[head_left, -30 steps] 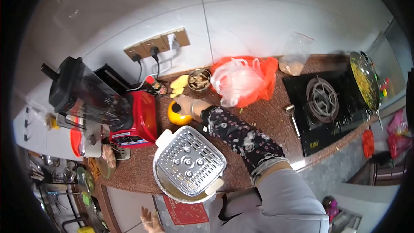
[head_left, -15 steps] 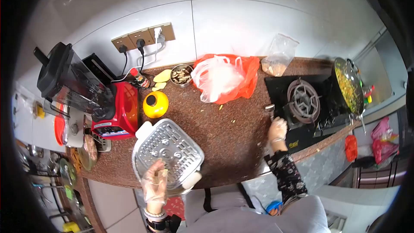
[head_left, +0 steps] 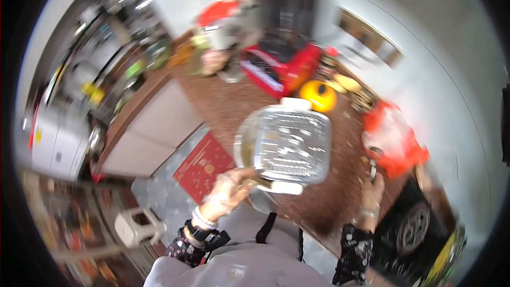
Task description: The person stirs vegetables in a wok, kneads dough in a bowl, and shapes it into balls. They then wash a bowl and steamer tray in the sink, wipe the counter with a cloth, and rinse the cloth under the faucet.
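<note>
A grey perforated tray (head_left: 293, 143) with pale handles sits over a round metal vessel (head_left: 244, 146) near the counter's front edge. My left hand (head_left: 228, 194), in a clear glove, is at their lower left rim; blur hides whether its fingers grip. Right of the tray, my gloved right hand (head_left: 372, 196) is closed round a slim object with a metal end (head_left: 373, 169), its full shape unclear. Beyond it lies a red and white plastic bag (head_left: 393, 138). A yellow round container (head_left: 319, 95) stands behind the tray.
At the back are a red blender (head_left: 281, 69), a small bottle (head_left: 328, 64) and a bowl of pieces (head_left: 363, 100). The black stove (head_left: 414, 228) is at the lower right. A white stool (head_left: 139, 226) and a red mat (head_left: 204, 167) are on the floor at left.
The view has swung left and blurred. My left hand has moved from over the tray to its lower left edge. My right hand has left the stove's edge, now holding the slim object.
</note>
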`<action>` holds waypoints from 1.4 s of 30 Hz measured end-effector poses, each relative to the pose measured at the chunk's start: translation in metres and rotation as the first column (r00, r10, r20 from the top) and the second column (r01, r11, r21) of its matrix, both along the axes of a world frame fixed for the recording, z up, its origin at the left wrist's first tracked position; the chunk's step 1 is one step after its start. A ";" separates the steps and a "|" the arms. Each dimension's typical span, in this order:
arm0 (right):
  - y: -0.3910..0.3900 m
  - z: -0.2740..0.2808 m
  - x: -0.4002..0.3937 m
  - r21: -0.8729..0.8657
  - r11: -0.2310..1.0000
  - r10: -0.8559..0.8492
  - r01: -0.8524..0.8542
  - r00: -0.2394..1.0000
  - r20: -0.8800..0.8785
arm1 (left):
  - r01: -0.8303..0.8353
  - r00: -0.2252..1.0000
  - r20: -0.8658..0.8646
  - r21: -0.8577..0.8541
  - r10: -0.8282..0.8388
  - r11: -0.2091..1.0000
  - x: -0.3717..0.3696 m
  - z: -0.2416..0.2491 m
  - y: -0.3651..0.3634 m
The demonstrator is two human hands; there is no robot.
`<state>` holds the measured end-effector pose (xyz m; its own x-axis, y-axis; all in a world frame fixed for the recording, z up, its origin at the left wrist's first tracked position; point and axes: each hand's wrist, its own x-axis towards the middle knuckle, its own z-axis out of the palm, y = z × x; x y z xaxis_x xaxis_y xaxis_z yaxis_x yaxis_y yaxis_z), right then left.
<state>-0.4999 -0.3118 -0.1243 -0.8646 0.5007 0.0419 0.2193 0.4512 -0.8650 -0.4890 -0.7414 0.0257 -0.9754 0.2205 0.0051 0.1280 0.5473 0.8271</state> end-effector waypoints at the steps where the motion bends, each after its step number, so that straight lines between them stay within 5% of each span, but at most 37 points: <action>1: -0.039 0.065 -0.011 -0.276 0.960 0.056 -0.045 0.998 0.032 | -0.033 0.999 0.001 -0.002 0.033 0.999 0.006 -0.002 -0.014; 2: -0.065 0.078 -0.021 -0.489 0.871 0.034 -0.041 0.999 -0.023 | -0.054 0.999 0.005 -0.001 0.054 0.999 0.009 -0.005 -0.030; 6: -0.189 0.168 -0.053 -0.417 0.863 0.307 -0.284 0.952 -0.013 | -0.170 0.985 0.030 0.096 0.168 0.981 0.020 -0.019 -0.106; 9: -0.298 0.155 -0.081 -0.477 0.788 0.421 -0.389 0.906 -0.042 | -0.248 0.967 -0.052 0.002 0.248 0.969 0.033 -0.028 -0.186; 10: -0.336 0.138 -0.093 -0.331 0.752 0.573 -0.570 0.813 -0.099 | -0.281 0.959 -0.037 -0.006 0.281 0.960 0.037 -0.027 -0.218; 12: -0.445 0.123 -0.104 -0.410 0.631 0.673 -0.659 0.727 -0.134 | -0.358 0.933 -0.078 -0.094 0.351 0.929 0.053 -0.032 -0.293; 14: -0.547 0.114 -0.125 -0.354 0.504 0.841 -0.788 0.541 -0.009 | -0.480 0.877 -0.140 -0.226 0.459 0.848 0.077 -0.036 -0.363; 16: -0.644 0.101 -0.147 -0.243 0.370 0.928 -0.897 0.341 0.153 | -0.691 0.722 -0.172 -0.109 0.671 0.715 0.111 -0.025 -0.423; 18: -0.743 0.118 -0.144 -0.611 0.289 0.954 -0.738 0.272 0.122 | -0.860 0.511 -0.098 -0.062 0.854 0.507 0.143 -0.019 -0.475; 22: -0.895 0.092 -0.167 -0.626 0.167 0.983 -0.761 0.177 0.048 | -0.962 0.214 -0.108 -0.194 0.971 0.190 0.182 -0.011 -0.548; 24: -0.965 0.077 -0.182 -0.692 0.094 0.989 -0.716 0.149 -0.019 | -0.994 0.087 -0.030 -0.075 0.996 0.084 0.186 -0.024 -0.569; 26: -1.040 0.061 -0.200 -0.700 0.137 0.986 -0.701 0.163 0.030 | -0.999 0.033 0.086 0.021 0.996 0.031 0.181 -0.038 -0.584; 29: -1.150 0.008 -0.229 -0.607 0.040 0.999 -0.794 0.034 0.022 | -0.997 -0.002 0.147 0.077 0.989 -0.014 0.163 -0.057 -0.590; 30: -1.196 -0.024 -0.243 -0.561 0.059 0.990 -0.825 -0.023 0.138 | -0.996 0.018 0.142 0.088 0.990 0.006 0.151 -0.065 -0.599; 33: -1.230 -0.004 -0.246 -0.257 0.071 0.981 -0.964 0.021 0.193 | -0.939 -0.063 0.247 0.314 0.967 -0.142 0.126 -0.107 -0.630; 39: -1.194 -0.013 -0.289 0.061 0.038 0.997 -0.997 0.034 -0.070 | -0.922 0.097 0.382 0.382 0.919 -0.061 0.034 -0.085 -0.729; 41: -1.129 0.029 -0.314 0.181 -0.028 0.982 -0.983 -0.060 -0.178 | -0.924 0.151 0.369 0.382 0.917 -0.001 -0.002 -0.073 -0.756; 42: -1.098 0.046 -0.321 0.186 0.036 0.980 -0.982 -0.002 -0.201 | -0.929 0.188 0.364 0.367 0.912 0.045 -0.016 -0.072 -0.772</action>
